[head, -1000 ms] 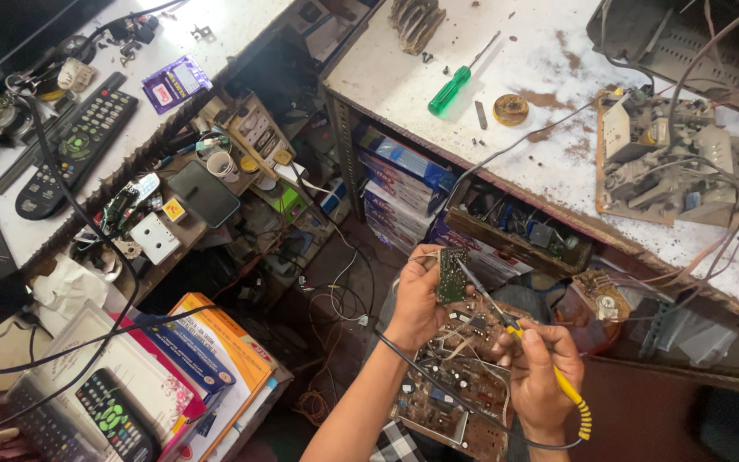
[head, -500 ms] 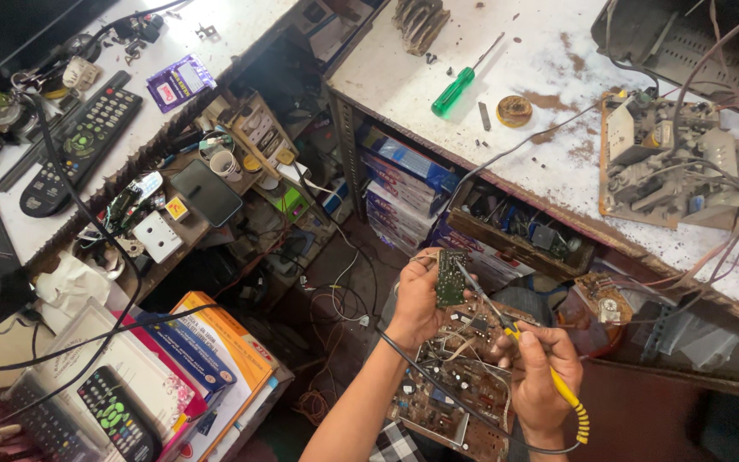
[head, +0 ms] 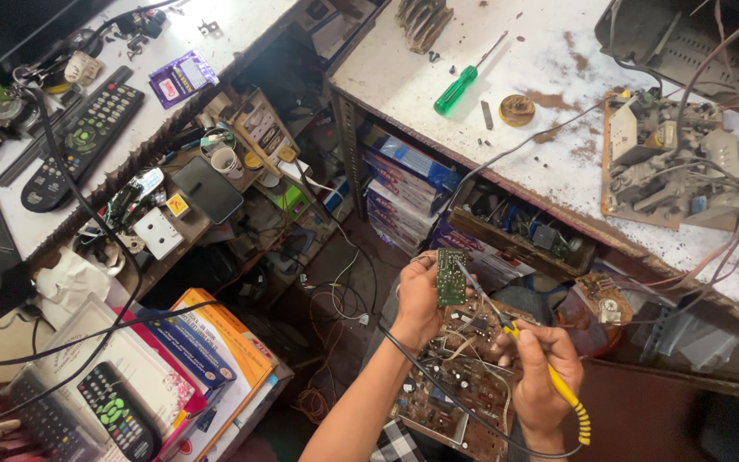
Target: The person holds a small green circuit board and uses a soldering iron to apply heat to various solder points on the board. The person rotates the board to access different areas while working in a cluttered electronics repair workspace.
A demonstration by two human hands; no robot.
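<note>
Left hand point(head: 419, 301) gripping small green circuit board point(head: 451, 277). Right hand point(head: 538, 366) clenched around yellow-handled soldering iron point(head: 549, 376), tip against that board. Large brown circuit board point(head: 464, 376) just beneath both.

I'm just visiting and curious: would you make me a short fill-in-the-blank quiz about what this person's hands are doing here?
1. The left hand holds up a small ____ circuit board.
2. The right hand grips a soldering iron with a ____ handle.
3. On the white bench lies a screwdriver with a ____ handle.
4. Beneath both hands sits a larger ____ circuit board.

Missing words: green; yellow; green; brown
</note>
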